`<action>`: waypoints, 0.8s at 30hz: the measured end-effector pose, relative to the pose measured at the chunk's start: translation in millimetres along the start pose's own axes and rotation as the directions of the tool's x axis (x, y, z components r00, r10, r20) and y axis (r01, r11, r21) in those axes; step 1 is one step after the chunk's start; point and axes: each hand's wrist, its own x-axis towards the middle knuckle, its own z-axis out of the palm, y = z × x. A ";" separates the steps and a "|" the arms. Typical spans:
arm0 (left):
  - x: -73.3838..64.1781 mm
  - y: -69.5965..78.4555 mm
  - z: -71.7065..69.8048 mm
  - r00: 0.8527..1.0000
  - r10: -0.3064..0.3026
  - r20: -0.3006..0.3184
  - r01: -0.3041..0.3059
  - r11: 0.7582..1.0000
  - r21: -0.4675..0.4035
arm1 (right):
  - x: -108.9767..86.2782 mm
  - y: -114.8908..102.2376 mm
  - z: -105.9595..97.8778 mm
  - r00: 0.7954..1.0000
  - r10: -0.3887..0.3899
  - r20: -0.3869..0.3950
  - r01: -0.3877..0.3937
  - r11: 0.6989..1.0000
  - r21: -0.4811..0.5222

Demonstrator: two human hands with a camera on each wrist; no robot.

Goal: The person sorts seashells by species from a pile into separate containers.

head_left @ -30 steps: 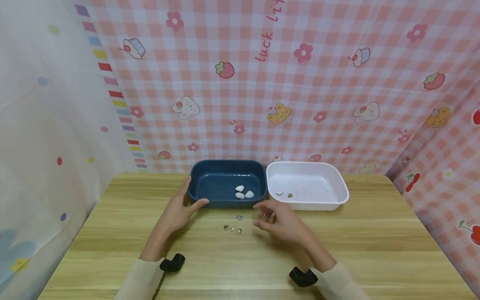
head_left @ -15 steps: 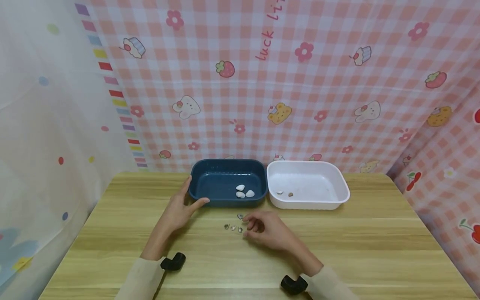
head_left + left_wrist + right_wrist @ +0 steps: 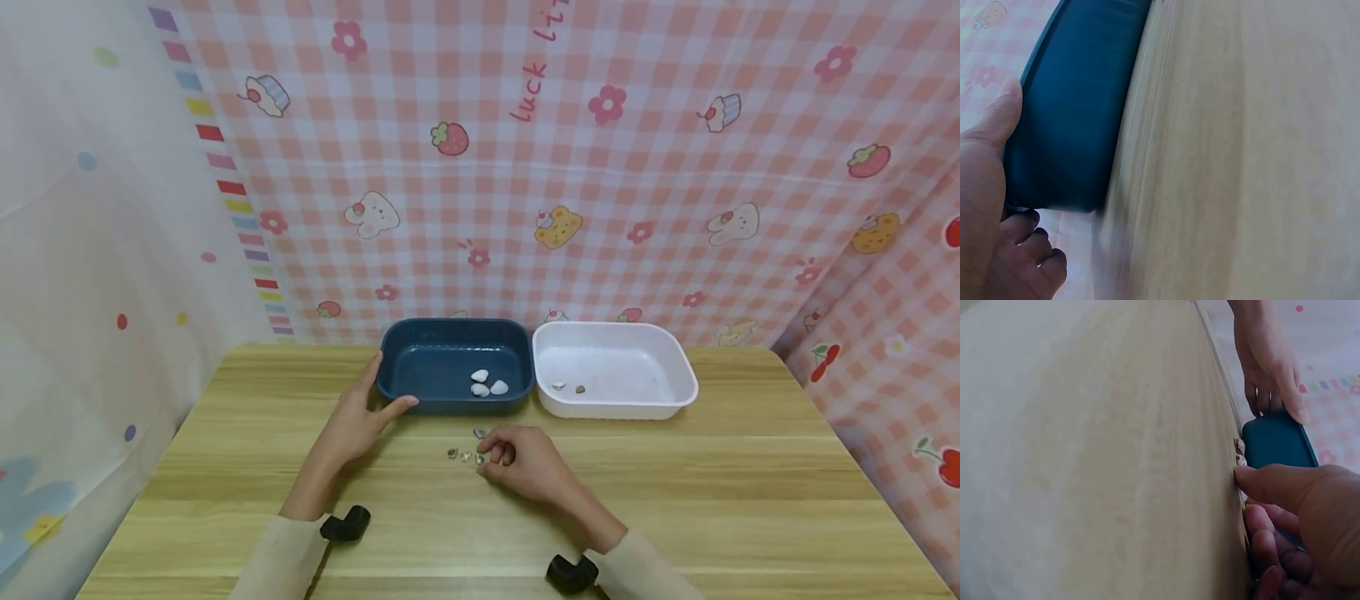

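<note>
My left hand [image 3: 358,417] grips the left end of the dark blue tray [image 3: 450,407], its thumb along the front rim and its other fingers round the side. Three white seashells [image 3: 498,388] lie in that tray's right part. On the table in front are several small dark-and-pale shells. My right hand [image 3: 528,460] is low over them, thumb and index finger apart on either side of the rightmost small shell [image 3: 480,459]. In the right wrist view the thumb tip is right at the small shells [image 3: 1240,460]; the index fingertip is hidden.
A white tray [image 3: 615,411] stands right beside the blue one, with two small shells inside, one pale [image 3: 558,386] and one brown [image 3: 580,389]. Behind both trays hangs a pink checked cloth [image 3: 480,192]. The wooden table [image 3: 420,533] reaches toward the viewer.
My right hand has moved left and a little toward the viewer, from beside the trays to the small shells. The left hand has stayed on the blue tray.
</note>
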 end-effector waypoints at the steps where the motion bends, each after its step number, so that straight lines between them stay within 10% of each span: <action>1: 0.1 0.2 0.0 1.000 0.001 -0.001 -0.001 1.000 0.001 | 0.2 -0.2 0.6 1.000 0.002 -0.007 -0.002 1.000 -0.002; 24: -0.1 -0.3 1.0 1.000 -0.002 -0.006 0.001 1.000 -0.010 | 0.3 0.0 1.1 1.000 0.002 -0.015 -0.002 1.000 -0.019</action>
